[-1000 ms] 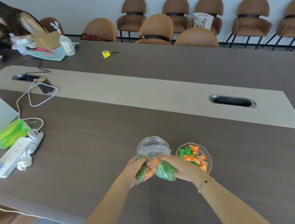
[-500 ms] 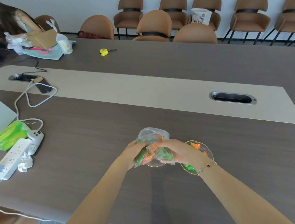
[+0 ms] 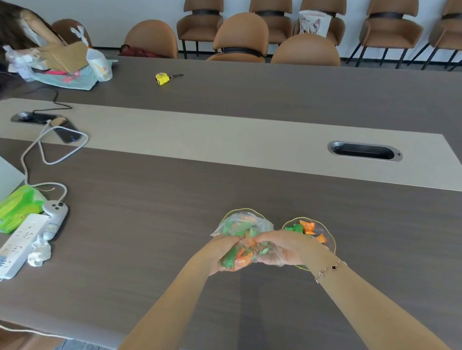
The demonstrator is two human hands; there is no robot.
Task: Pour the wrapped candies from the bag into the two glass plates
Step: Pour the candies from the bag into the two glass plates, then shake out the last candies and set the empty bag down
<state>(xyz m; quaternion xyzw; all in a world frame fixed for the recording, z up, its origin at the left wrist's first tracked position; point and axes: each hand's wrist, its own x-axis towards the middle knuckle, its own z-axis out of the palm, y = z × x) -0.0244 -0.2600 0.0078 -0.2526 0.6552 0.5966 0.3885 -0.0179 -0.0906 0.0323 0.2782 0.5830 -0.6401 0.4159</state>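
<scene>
While 2 hands (image 3: 254, 249) clamp it between them, the candy bag (image 3: 241, 229) overhangs the left plate (image 3: 229, 215).

Both forearms are bare, with no sleeves in view. The left hand (image 3: 220, 252) wears nothing. Near the right hand (image 3: 283, 247), a thin gold chain bracelet (image 3: 330, 270) with one small dark clover-shaped charm goes around the wrist.
</scene>
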